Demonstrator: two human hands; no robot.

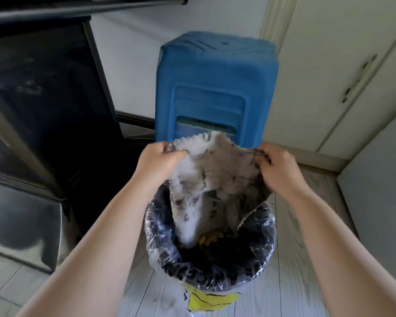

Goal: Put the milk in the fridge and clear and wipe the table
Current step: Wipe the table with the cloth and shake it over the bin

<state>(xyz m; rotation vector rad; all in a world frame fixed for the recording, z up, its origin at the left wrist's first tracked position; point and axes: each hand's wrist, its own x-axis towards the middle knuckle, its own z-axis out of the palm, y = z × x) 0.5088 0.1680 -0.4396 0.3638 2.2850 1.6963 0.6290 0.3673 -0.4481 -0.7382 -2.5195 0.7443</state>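
Grey-white fluffy microfibre cloth (215, 177) pinched at both top corners: left hand (160, 161) bunched on one, right hand (277, 168) on the other. Soft, light, limp; corner holds suit shaking. Stained patches. Hangs into plastic-lined bin (261, 248), yellowish crumbs (211, 237) below; blue plastic stool (217, 88) behind.

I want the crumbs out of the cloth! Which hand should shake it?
Probably the right hand: it grips the cloth's higher corner above the lined bin. The left hand bunches the side already hanging inside.
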